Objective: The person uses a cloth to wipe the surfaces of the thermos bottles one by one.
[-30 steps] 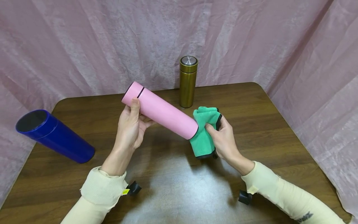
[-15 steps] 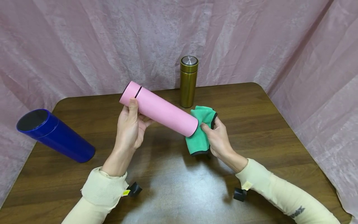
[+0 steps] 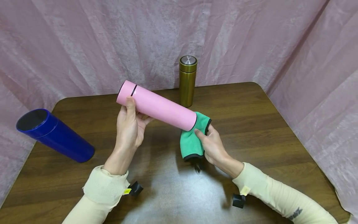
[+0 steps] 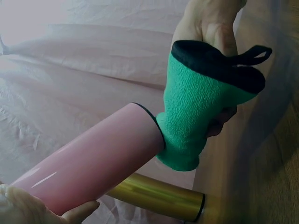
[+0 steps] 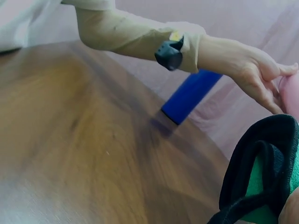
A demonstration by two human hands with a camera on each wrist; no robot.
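Observation:
My left hand (image 3: 127, 127) grips a pink thermos (image 3: 162, 107) near its lidded end, thumb on top and fingers beneath. The thermos is held in the air, tilted so that its base points down to the right. My right hand (image 3: 213, 144) pinches a green cloth (image 3: 191, 144) with black edging, which lies against the base of the thermos. In the left wrist view the folded green cloth (image 4: 191, 102) touches the base rim, and a black loop (image 4: 252, 56) sticks out from its edge. The right hand's fingers behind the cloth are mostly hidden.
A gold thermos (image 3: 187, 82) with a silver-topped lid stands at the back of the wooden table (image 3: 265, 130). At the left stands a blue thermos (image 3: 58, 137). Pink curtains (image 3: 126, 40) hang behind and to the right of the table.
My right hand has moved left with the green cloth, which has turned and hangs lower at the base. The pink thermos has shifted slightly left and is tilted a little less.

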